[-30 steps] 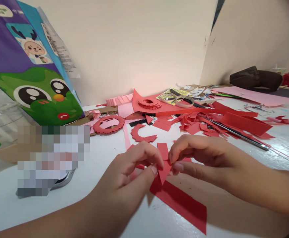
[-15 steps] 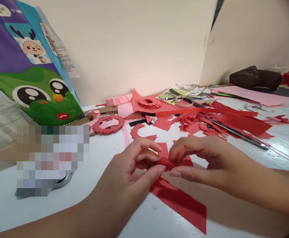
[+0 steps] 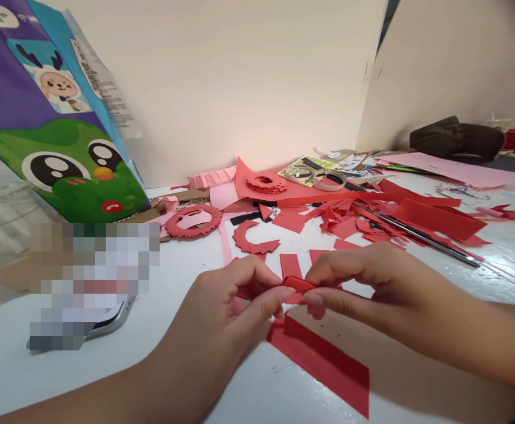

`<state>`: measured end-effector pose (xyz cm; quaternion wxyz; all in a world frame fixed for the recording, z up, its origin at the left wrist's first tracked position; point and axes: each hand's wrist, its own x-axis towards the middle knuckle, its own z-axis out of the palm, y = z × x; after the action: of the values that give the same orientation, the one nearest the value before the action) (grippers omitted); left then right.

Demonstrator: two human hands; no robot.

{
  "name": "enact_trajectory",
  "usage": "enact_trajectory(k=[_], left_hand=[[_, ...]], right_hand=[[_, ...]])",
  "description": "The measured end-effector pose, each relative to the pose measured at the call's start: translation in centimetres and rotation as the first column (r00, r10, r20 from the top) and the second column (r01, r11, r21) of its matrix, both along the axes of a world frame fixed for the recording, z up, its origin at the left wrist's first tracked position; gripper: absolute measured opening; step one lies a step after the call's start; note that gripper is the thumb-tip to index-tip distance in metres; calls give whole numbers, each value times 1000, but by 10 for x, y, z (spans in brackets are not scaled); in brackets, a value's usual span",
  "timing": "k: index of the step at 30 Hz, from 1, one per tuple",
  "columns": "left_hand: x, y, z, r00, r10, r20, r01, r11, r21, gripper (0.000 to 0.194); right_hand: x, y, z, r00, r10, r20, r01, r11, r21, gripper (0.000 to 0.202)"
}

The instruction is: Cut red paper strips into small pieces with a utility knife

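Between my two hands is a small folded piece of red paper (image 3: 299,284), raised above the white table. My left hand (image 3: 235,306) pinches its left end between thumb and fingers. At the other end, my right hand (image 3: 363,282) grips it the same way, fingers curled. Below them lies a flat red paper strip (image 3: 323,365), running toward the front right. Just behind the hands are small red paper pieces (image 3: 289,265), partly covered by the fingers. A curved chain of folded red paper (image 3: 255,240) rests a little farther back.
A red folded-paper ring (image 3: 193,222) and a smaller ring (image 3: 266,184) lie behind. Tape rolls (image 3: 328,179), red scraps (image 3: 337,218) and a pen (image 3: 429,238) spread across the back right. A green-and-purple owl bag (image 3: 63,159) stands left, behind a blurred phone-like object (image 3: 111,318).
My left fingers have curled down from a raised position and closed on the folded paper. My right fingers have drawn in too, and the paper is now folded narrower and lies more level.
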<state>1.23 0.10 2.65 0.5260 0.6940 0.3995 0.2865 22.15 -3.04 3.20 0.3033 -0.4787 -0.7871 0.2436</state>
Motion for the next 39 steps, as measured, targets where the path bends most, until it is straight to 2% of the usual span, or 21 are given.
enact_trajectory(k=[5, 11, 15, 17, 21, 26, 30, 35, 39], left_hand=[[2, 0, 1, 991, -40, 127, 49, 997, -62, 24], [-1, 3, -1, 993, -2, 119, 3, 1000, -8, 28], [-1, 3, -2, 992, -27, 126, 23, 999, 28, 27], [-1, 1, -2, 989, -31, 143, 33, 999, -11, 25], [0, -1, -1, 984, -53, 169, 66, 996, -67, 21], [0, -2, 1, 986, -95, 136, 95, 995, 5, 17], [0, -6, 1, 994, -84, 66, 75, 990, 122, 20], [0, -7, 2, 990, -130, -54, 141, 923, 358, 15], [0, -5, 3, 989, -107, -102, 140, 896, 421, 14]], right_hand=[[1, -4, 4, 1000, 18, 10, -19, 991, 129, 21], [1, -8, 7, 999, 7, 47, -20, 957, 290, 17], [-1, -9, 8, 999, -19, 46, 7, 971, 241, 8], [-2, -10, 7, 999, -3, 39, -7, 969, 248, 6], [0, -10, 4, 999, 39, 21, -43, 968, 247, 14], [2, -11, 6, 998, 45, 32, -50, 983, 177, 23], [0, -14, 9, 991, 65, 121, -92, 969, 229, 18], [-2, -13, 4, 976, 123, 177, -171, 942, 289, 10], [0, -10, 1, 979, 156, 129, -190, 929, 319, 14]])
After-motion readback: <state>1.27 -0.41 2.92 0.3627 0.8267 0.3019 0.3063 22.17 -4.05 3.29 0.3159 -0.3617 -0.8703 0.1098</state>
